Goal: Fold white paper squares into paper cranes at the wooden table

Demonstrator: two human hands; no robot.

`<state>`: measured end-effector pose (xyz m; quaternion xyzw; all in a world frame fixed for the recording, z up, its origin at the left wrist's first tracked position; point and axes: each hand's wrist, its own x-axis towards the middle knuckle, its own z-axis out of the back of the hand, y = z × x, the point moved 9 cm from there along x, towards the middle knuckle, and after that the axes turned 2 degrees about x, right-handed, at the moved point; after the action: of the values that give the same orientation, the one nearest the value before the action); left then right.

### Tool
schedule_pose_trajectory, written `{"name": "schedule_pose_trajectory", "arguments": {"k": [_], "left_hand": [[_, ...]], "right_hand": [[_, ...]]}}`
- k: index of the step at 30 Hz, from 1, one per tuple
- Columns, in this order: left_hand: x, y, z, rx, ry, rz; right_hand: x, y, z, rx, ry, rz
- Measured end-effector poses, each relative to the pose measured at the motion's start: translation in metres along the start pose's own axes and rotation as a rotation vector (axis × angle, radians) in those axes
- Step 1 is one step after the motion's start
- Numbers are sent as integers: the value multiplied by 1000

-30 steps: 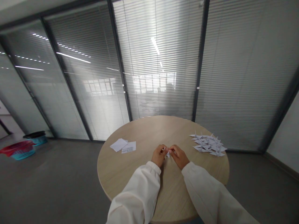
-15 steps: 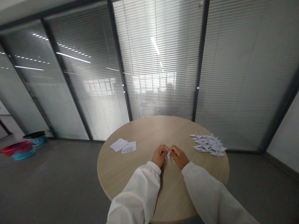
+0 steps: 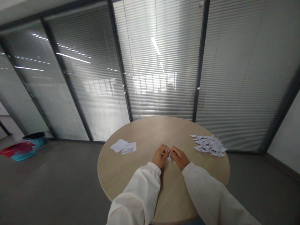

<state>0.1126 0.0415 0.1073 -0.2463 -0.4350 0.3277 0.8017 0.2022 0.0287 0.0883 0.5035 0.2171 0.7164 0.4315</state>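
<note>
A small piece of folded white paper (image 3: 169, 157) is pinched between my hands over the middle of the round table. My left hand (image 3: 160, 156) grips it from the left, thumb and fingers closed. From the right, my right hand (image 3: 179, 157) holds its other side, fingers curled in. Most of the paper is hidden behind the fingers; one pointed white part shows below them. To the right lies a pile of folded paper cranes (image 3: 208, 145). On the left rest several flat paper sheets (image 3: 119, 145), one with printed text.
The round wooden table (image 3: 164, 125) stands close to a glass partition with blinds (image 3: 161, 103). On the floor at far left are a red-and-blue bin (image 3: 18, 150) and a black-and-blue bin (image 3: 36, 138).
The fingers of both hands have shifted slightly around the folded paper. The pile and the sheets stay where they were.
</note>
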Motion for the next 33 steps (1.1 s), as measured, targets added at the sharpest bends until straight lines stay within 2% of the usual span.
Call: {"name": "schedule_pose_trajectory", "arguments": {"k": [9,21,24,29,33], "left_hand": [[-2,28,-4,-42,-34,153],[-2,23,-2,56,-48,100],[-3,26,-3,-20,-52,138],[-6,38,-17,-290,17,289],[-9,47,-22,-362,17,383]], "right_hand": [[-1,0,2,-104,-27,7],[-1,8,-1,-239,-12,121],[-2,9,0,-299,-16,145],[-1,5,10,-403,-103,127],[0,4,15,-461,-159,128]]}}
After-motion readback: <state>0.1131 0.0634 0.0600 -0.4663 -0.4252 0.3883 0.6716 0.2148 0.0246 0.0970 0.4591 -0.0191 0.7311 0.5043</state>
